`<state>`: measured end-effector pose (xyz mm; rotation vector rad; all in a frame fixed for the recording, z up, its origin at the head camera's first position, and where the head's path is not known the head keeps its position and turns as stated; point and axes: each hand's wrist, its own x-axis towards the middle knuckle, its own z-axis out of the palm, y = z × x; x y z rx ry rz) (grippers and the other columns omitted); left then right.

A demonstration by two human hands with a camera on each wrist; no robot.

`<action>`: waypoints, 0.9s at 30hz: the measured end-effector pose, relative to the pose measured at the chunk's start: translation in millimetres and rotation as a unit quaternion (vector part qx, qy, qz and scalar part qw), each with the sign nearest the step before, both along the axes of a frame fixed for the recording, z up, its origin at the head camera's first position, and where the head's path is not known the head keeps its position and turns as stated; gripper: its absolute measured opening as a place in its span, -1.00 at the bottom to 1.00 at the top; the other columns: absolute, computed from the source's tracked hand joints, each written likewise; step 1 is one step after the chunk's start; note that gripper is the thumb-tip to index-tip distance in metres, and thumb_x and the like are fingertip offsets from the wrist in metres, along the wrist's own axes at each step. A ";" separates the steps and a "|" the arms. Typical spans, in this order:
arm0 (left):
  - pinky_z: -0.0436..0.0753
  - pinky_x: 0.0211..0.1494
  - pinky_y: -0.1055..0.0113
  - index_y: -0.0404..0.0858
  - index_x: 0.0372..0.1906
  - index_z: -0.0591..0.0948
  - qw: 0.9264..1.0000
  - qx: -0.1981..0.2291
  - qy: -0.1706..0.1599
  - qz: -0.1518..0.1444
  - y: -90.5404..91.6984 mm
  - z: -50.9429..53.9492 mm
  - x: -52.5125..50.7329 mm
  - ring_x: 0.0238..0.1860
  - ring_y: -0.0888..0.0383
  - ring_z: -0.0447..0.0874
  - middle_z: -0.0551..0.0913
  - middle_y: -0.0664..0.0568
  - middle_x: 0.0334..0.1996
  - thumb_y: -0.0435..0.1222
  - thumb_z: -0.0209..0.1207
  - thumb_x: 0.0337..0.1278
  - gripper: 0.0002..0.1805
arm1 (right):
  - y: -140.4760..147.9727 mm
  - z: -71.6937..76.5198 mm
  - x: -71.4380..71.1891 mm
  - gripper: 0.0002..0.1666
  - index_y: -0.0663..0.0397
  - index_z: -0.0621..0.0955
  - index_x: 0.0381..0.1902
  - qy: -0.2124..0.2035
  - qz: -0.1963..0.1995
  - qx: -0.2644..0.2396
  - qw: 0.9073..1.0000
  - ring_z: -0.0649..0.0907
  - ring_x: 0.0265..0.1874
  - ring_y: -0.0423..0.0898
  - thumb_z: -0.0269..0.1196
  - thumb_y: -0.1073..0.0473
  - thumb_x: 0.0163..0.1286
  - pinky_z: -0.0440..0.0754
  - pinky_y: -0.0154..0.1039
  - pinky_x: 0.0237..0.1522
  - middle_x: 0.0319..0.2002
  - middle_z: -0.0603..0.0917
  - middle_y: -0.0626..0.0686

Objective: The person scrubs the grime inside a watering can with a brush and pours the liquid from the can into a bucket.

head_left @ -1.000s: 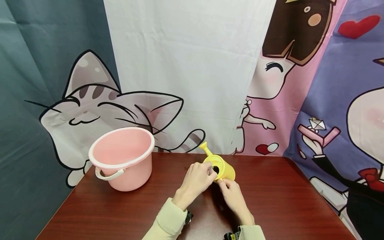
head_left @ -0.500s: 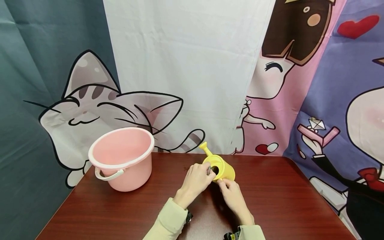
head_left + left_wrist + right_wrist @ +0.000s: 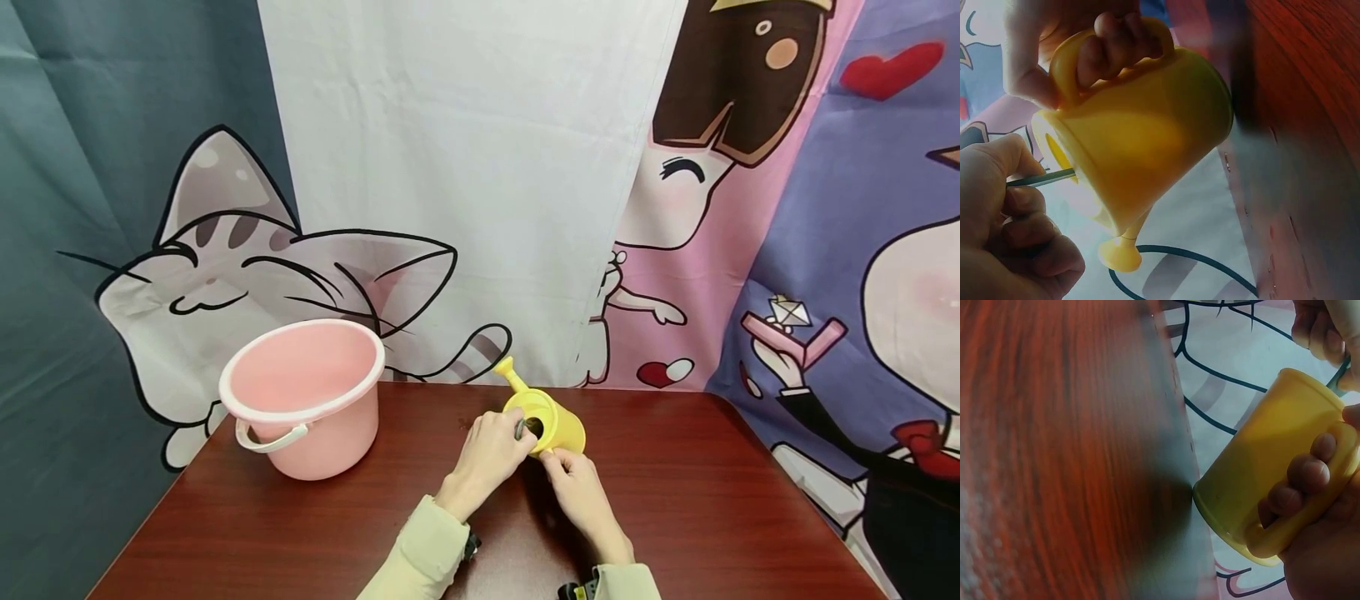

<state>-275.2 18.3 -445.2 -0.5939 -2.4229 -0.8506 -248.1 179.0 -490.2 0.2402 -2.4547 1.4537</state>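
Note:
A yellow watering can (image 3: pixel 567 429) leans over the table, its open top toward the left hand and its spout (image 3: pixel 1120 252) pointing away. My right hand (image 3: pixel 583 493) grips the can's loop handle (image 3: pixel 1310 519), several fingers curled through it. My left hand (image 3: pixel 486 458) pinches a thin dark greenish stick (image 3: pixel 1041 179) between thumb and finger. That stick runs into the round opening in the can's top. Its far end is hidden inside, so its kind cannot be told. The can's base appears raised at a tilt in the right wrist view.
A pink bucket (image 3: pixel 326 442) with a white handle (image 3: pixel 272 438) stands on the left of the reddish-brown wooden table (image 3: pixel 300 542). Behind the table hangs a cartoon-printed cloth (image 3: pixel 480 167), close to the can's spout.
Both hands and the watering can stay nearly in place, drifting very slightly left with the view. The stick's visible end in the left hand has shifted a little.

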 end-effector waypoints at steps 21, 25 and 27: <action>0.13 -0.62 0.41 -0.05 -0.72 0.25 0.999 0.004 0.029 0.014 -2.0 26.5 16.8 -0.65 0.24 0.06 0.00 0.24 -0.73 -0.30 0.23 -0.20 -0.64 | -0.4 -2.0 -1.2 -0.48 0.01 0.32 -0.76 -0.002 0.004 -0.003 1.000 0.25 -0.70 -0.27 0.19 0.14 0.40 0.21 -0.35 -0.61 -0.74 0.23 -0.16; 0.12 -0.61 0.41 -0.05 -0.72 0.25 1.000 0.006 0.023 0.013 -1.2 27.5 17.7 -0.65 0.24 0.06 0.01 0.24 -0.74 -0.30 0.24 -0.19 -0.64 | 0.5 -1.1 -0.6 -0.48 0.01 0.32 -0.76 -0.003 0.005 -0.008 1.000 0.26 -0.70 -0.27 0.19 0.14 0.41 0.22 -0.34 -0.61 -0.73 0.23 -0.17; 0.11 -0.61 0.42 -0.05 -0.71 0.25 1.000 0.007 0.018 0.010 -1.0 27.0 17.2 -0.65 0.25 0.05 0.01 0.24 -0.74 -0.30 0.23 -0.18 -0.64 | 0.9 -1.0 -1.0 -0.48 0.00 0.32 -0.76 -0.002 0.005 -0.009 1.000 0.26 -0.70 -0.27 0.19 0.14 0.41 0.22 -0.34 -0.61 -0.73 0.23 -0.18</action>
